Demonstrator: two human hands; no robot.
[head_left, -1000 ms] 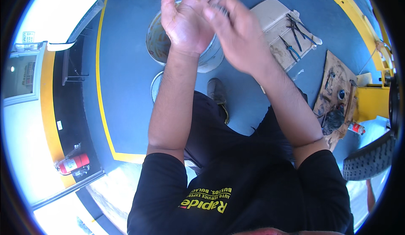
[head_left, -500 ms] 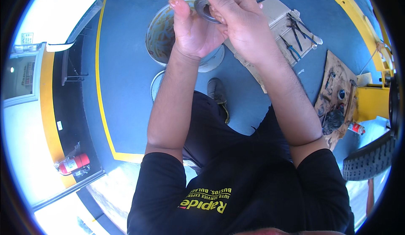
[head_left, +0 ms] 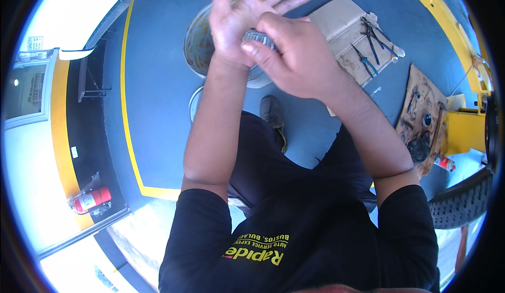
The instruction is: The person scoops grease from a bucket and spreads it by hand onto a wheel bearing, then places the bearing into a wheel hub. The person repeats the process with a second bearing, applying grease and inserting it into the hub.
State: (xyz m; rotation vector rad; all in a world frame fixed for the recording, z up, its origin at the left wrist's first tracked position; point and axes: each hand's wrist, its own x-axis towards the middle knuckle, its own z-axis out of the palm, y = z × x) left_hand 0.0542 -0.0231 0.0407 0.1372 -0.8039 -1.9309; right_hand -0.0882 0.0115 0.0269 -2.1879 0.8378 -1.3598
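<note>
My right hand point(head_left: 301, 56) grips a small metal roller bearing point(head_left: 258, 37) between thumb and fingers, its ribbed side showing. It presses the bearing against the heel of my left palm. My left hand point(head_left: 235, 22) is open, palm up, fingers spread, with a shiny smear on the skin. Below both hands stands a wide round drum point(head_left: 198, 51), its inside streaked with yellow-brown grease. My left hand and forearm hide much of it.
Pliers point(head_left: 371, 43) lie on flattened cardboard point(head_left: 336, 22) at right. Farther right, a stained board point(head_left: 413, 109) holds small parts, near a spray can point(head_left: 445, 162), a tire point(head_left: 463, 203) and a yellow steel frame point(head_left: 465, 130). A fire extinguisher point(head_left: 92, 200) is at left.
My right hand has come down and left, bringing the bearing from above the left palm onto its heel. The left hand has moved up slightly and its fingers have spread.
</note>
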